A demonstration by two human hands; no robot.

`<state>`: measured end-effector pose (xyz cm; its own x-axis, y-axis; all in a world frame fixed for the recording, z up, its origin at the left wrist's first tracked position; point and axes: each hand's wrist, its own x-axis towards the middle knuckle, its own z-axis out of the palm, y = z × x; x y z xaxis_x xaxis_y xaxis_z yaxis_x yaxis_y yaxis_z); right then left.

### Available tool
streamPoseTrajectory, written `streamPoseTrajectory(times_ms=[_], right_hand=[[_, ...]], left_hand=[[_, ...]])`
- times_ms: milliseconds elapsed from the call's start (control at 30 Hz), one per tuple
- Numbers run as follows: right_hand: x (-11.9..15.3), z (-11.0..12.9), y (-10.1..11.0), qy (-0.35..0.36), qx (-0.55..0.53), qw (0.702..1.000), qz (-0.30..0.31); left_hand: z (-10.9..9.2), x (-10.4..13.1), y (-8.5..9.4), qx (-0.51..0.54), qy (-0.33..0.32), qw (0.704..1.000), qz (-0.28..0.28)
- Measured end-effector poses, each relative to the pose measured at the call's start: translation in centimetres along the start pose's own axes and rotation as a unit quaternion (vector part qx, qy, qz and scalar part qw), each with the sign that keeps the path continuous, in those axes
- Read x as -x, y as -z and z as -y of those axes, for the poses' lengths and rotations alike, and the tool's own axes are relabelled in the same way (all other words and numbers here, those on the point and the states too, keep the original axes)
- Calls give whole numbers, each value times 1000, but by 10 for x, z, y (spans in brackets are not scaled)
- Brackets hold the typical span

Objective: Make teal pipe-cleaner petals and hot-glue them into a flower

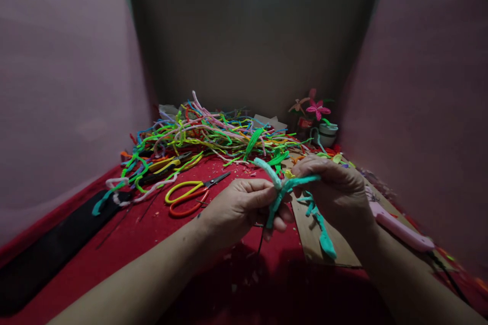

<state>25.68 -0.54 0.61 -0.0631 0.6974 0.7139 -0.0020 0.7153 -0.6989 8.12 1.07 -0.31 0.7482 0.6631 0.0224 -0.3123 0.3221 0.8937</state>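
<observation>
My left hand [247, 203] pinches the middle of a teal pipe-cleaner piece [284, 190], whose fuzzy arms spread out above and below the fingers. A pale teal arm points up and left. At the right end of a darker teal arm, the fingers of my right hand [330, 177] are closed on its tip. A small yellow bit [290, 174] shows between the hands. Below my right hand, another teal piece [324, 238] with a broad end lies on a cardboard sheet [310, 231]. A thin dark stem hangs under my left hand.
A heap of colourful pipe cleaners [213, 134] lies at the back of the red cloth. Scissors [190, 195] rest left of my hands, near yellow-handled pliers [163, 165]. A pink glue gun [400, 226] lies right. Pipe-cleaner flowers [318, 109] stand in a cup [328, 134] behind.
</observation>
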Motion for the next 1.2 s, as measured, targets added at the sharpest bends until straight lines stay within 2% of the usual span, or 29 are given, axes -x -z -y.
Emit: streamPoseTrajectory(times_ms=[300, 467, 533, 800, 967, 1200], right_hand=[[5, 6, -5, 7, 68, 997, -30], [6, 6, -3, -124, -21, 992, 16], [7, 7, -3, -140, -34, 989, 30], [9, 10, -5, -38, 58, 998, 8], [11, 13, -6, -2, 66, 998, 17], [13, 16, -11, 25, 80, 997, -2]], left_hand=[[3, -1, -2, 41, 4, 999, -26], [4, -2, -3, 56, -18, 998, -24], [4, -2, -3, 45, -21, 998, -31], [1, -1, -6, 9, -13, 999, -35], [-1, 2, -7, 2, 1, 1000, -3], [0, 4, -12, 25, 42, 999, 5]])
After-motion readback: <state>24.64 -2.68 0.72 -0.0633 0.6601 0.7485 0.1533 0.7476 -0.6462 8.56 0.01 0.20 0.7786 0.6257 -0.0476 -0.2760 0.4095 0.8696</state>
